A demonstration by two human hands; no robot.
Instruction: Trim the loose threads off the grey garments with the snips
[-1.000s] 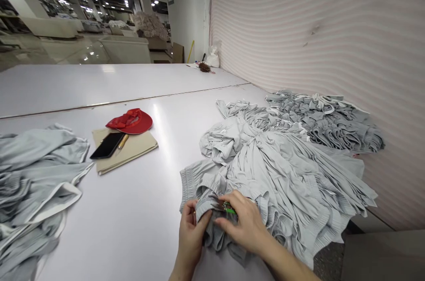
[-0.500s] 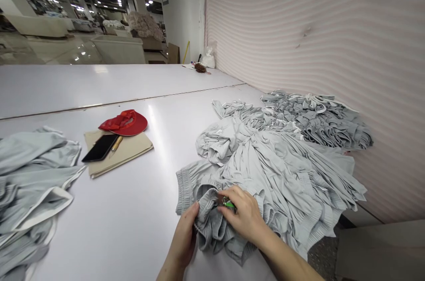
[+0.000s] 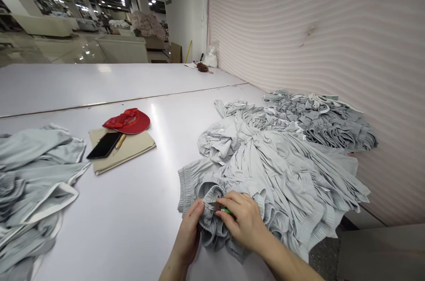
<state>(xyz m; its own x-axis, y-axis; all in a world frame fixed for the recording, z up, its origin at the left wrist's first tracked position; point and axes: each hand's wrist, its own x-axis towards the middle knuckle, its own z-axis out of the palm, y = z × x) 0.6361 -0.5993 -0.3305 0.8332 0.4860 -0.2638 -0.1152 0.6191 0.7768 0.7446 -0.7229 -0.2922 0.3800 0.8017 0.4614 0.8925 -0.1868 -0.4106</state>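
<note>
Pinched between the thumb and fingers of my left hand (image 3: 188,233) is the elastic waistband of a grey garment (image 3: 212,231), gathered in folds at the table's near side. My right hand (image 3: 245,219) is closed on small thread snips (image 3: 215,206) with metal blades and a bit of green at the handle. Their blades point left, close to the waistband and my left thumb; whether they touch the cloth I cannot tell. Behind both hands spreads a heap of light grey garments (image 3: 265,161) with ribbed waistbands.
Darker grey garments (image 3: 332,121) are piled against the striped curtain (image 3: 315,28). On the left of the white table (image 3: 126,210) lie more grey garments (image 3: 40,161) with white trim. A red cap (image 3: 131,121) and a black phone (image 3: 104,145) rest on folded tan card (image 3: 133,152).
The snips' blades have come into clearer view and point left toward my left thumb. My left hand keeps hold of the waistband. The whole view has shifted slightly.
</note>
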